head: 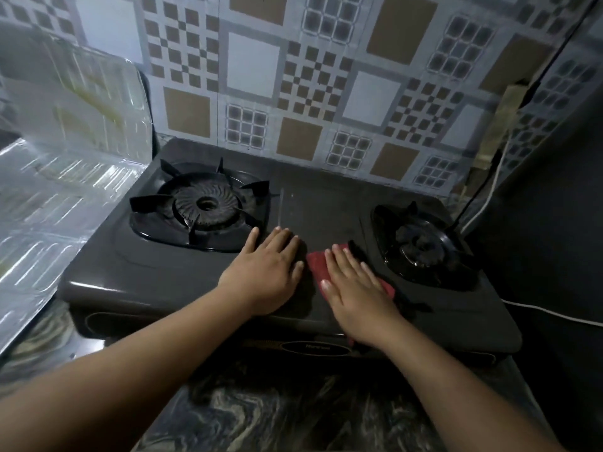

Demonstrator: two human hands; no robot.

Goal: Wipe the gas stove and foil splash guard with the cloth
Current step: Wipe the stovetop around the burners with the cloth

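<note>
A red cloth is pressed flat under the straight fingers of the right hand on the smooth dark stove; the left hand is laid flat beside it, fingers released, nothing grasped.

Two bare forearms entered from the lower corners of the frame, one from the lower left and one from the lower right, each ending near the centre in a bare left hand and a bare right hand. No sleeve showed on either arm up to the frame edge. The wrists and fingers carried no watch, ring or band. The fingernails were short and unpainted.
</note>
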